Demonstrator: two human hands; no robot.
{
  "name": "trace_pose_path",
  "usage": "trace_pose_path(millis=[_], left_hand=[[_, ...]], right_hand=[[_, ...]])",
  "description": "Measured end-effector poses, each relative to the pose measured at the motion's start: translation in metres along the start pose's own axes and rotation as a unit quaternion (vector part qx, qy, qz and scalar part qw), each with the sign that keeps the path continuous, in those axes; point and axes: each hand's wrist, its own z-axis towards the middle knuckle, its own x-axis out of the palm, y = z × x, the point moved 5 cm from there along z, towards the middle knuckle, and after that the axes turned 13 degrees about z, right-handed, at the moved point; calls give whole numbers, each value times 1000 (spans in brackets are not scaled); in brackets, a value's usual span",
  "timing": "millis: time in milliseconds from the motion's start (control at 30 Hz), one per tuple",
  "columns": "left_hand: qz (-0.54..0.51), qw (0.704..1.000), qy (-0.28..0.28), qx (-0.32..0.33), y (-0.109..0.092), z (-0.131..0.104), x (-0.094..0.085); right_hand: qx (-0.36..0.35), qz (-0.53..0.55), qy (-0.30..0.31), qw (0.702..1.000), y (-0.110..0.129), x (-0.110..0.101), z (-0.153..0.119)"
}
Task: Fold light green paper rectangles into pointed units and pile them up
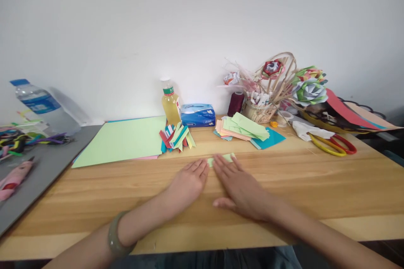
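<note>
A narrow strip of light green paper (229, 157) lies flat on the wooden table (151, 185), partly hidden under my fingers. My right hand (240, 189) rests on it, palm down, fingers stretched out and thumb spread to the side. At the strip's left end, my left hand (189, 183) lies with its fingers extended close together, touching the paper or just beside it; I cannot tell which. Beyond the hands sit a heap of folded coloured paper strips (177, 136) and a stack of cut paper pieces (241, 128).
Large green sheets (123, 141) lie at the left. A juice bottle (171, 103) and a blue tissue pack (198, 115) stand by the wall. At right are scissors (334, 145), a thread spool (236, 103) and paper flowers (309, 91). A water bottle (44, 103) leans far left.
</note>
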Motion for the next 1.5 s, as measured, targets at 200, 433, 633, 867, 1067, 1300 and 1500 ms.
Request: trace_pose_path(millis=[200,433,633,867,1067,1300,1500], left_hand=[[13,1000,12,1,0,1,-3],[-29,998,49,-8,6,0,-3],[-87,995,-6,-42,17,-6,-4],[-236,953,-94,-167,40,-2,-9],[-190,968,-40,-159,33,15,-16],[-71,991,-88,-71,17,32,-23],[-94,985,-134,-61,17,28,-22]], right_hand=[[-25,15,35,999,-3,-1,0],[19,-9,13,1000,-59,-19,-37],[3,40,-21,999,-61,-29,-42],[94,155,-178,967,-88,-45,-21],[-28,113,-158,981,-67,-42,6],[-114,57,-206,970,-48,-37,-3],[-154,147,-99,972,-34,-40,-8]])
